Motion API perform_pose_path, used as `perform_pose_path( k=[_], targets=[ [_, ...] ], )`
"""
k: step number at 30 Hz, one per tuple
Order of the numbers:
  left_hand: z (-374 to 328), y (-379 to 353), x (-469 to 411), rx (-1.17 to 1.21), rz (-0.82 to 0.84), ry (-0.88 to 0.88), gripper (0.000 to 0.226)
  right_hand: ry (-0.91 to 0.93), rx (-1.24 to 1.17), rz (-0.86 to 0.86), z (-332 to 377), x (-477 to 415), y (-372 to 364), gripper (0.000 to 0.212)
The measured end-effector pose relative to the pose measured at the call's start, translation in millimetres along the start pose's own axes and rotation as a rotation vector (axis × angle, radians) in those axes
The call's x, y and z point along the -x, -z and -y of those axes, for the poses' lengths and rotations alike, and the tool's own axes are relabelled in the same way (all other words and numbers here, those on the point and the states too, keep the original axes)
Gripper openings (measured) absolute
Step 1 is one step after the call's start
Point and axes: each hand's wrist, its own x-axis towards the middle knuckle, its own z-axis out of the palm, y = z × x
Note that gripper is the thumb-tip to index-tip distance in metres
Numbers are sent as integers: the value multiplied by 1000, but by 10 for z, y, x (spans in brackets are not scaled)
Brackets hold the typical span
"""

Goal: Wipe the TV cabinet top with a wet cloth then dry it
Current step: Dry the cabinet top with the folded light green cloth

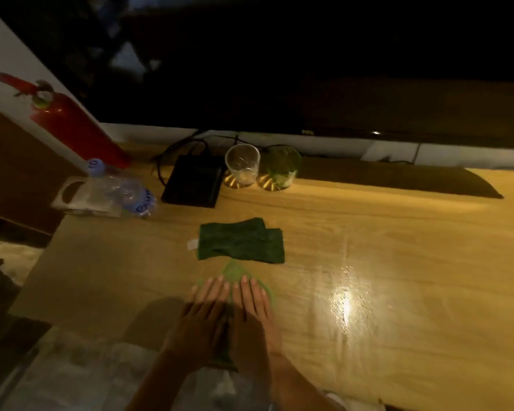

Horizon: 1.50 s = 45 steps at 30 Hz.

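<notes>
Both hands lie flat, palms down and fingers stretched out, pressing a light green cloth (233, 272) onto the wooden cabinet top (383, 247) near its front edge. Neither hand pinches or curls around the fabric. The left hand (202, 312) and the right hand (252, 307) sit side by side, almost touching, and only the cloth's far tip and side edges show beyond the fingertips.

At the far left, a red fire extinguisher (72, 126) leans against the white wall. Just in front of it, a clear plastic water bottle (119, 188) with a blue cap lies at the cabinet's left end. To its right rests a flat black box (193, 185) with cables running off behind it. Next come two drinking glasses on shiny coasters, a clear glass (242, 164) and, just beside it to the right, a green-tinted glass (282, 167).

Nearer, just beyond the hands, a folded dark green cloth (241, 243) lies flat on the wood, just apart from the light one. To the right of the hands, a bright reflection (343, 301) glints on a wet-looking patch. A dark screen (309, 69) fills the far side.
</notes>
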Motion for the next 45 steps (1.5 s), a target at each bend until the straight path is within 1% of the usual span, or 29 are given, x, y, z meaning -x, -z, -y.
perform_pose_path(
  k=[3, 6, 7, 10, 12, 14, 15, 17, 21, 25, 28, 32, 38, 42, 45],
  targets=[
    [64, -177, -2, 17, -98, -31, 58, 32, 65, -63, -95, -6, -101, 62],
    [-127, -279, 8, -4, -118, 1, 59, -33, 119, -52, -228, 116, -134, 58],
    [-269, -300, 3, 0, -123, 23, 59, -72, 135, -46, -282, 194, -126, 59],
    [-906, -306, -4, 16, -71, 79, 58, -102, 104, -12, -565, 519, -152, 60],
    [-1414, -310, -75, 38, -30, 120, 59, -168, 102, -67, -798, 808, -119, 60],
    [-1914, -301, -121, 75, 3, 160, 62, -239, 130, -70, -1039, 1121, -47, 61],
    [-2126, -295, -139, 86, 9, 169, 62, -278, 122, -68, -1151, 1256, -10, 61],
    [-2474, -281, -168, 97, 16, 167, 61, -340, 65, -124, -1343, 1495, 63, 61],
    [-2996, -308, -126, 91, 55, 161, 61, -318, 77, -97, -1700, 1922, 79, 60],
    [-3253, -344, -192, 77, 102, 161, 62, -329, 86, -71, -2062, 2078, 89, 62],
    [-3334, -339, -424, 66, 95, 156, 63, -319, 83, -69, -2300, 1969, 164, 61],
    [-3330, -299, -969, 77, 39, 154, 63, -304, 113, -108, -2614, 1570, 383, 62],
    [-3094, -144, -2349, 60, -42, 103, 64, -346, 152, -174, -3265, 484, 895, 61],
    [-2952, 9, -3301, 56, -77, 105, 64, -336, 192, -190, -3692, -273, 1316, 64],
    [-2882, 174, -3812, 6, -86, 107, 57, -320, 267, -207, -3914, -675, 1627, 61]
  ],
)
